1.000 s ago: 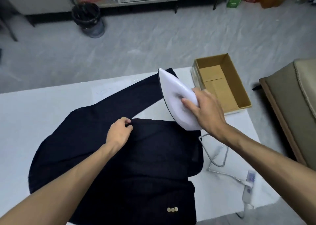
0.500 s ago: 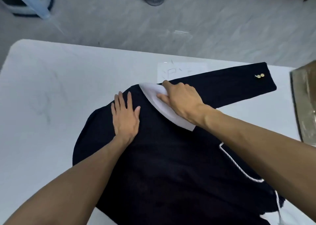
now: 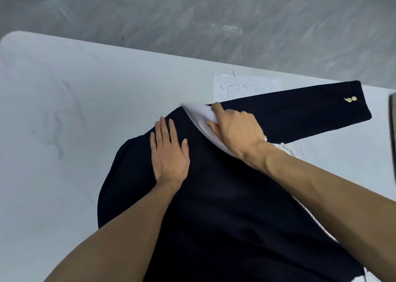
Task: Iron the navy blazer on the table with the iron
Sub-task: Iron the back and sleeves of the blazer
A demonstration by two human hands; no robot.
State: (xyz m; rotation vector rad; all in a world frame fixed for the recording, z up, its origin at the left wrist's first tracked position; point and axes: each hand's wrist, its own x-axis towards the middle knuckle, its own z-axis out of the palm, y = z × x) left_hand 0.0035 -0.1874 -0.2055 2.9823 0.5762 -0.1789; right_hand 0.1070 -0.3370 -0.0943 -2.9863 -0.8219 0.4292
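- Head view, looking down on a white tabletop [image 3: 85,110], with grey floor [image 3: 214,14] showing beyond its far edge.
- Showing the navy blazer [image 3: 214,206] spread flat over the near middle of the tabletop, its body running out of the picture at the near edge.
- Showing one sleeve [image 3: 300,110] stretching flat to the right and far side, with two gold buttons [image 3: 351,99] near the cuff.
- Pressing the left grip [image 3: 169,153] flat on the far part of the blazer's body, with fingers straight and close together, thumb spread, holding nothing.
- Wrapping the right grip [image 3: 237,131] round the white iron [image 3: 201,116], fingers curled over its top and the index finger reaching along its far side.
- Resting the iron on the blazer where sleeve meets body, tip pointing far and left, just right of the left grip and not touching it.
- Trailing a white braided cord [image 3: 285,149] from behind the right wrist, running toward the near right along the blazer's edge.
- Showing a pale sheet [image 3: 246,84] with faint marks on the tabletop just beyond the sleeve, its near edge covered by the sleeve.
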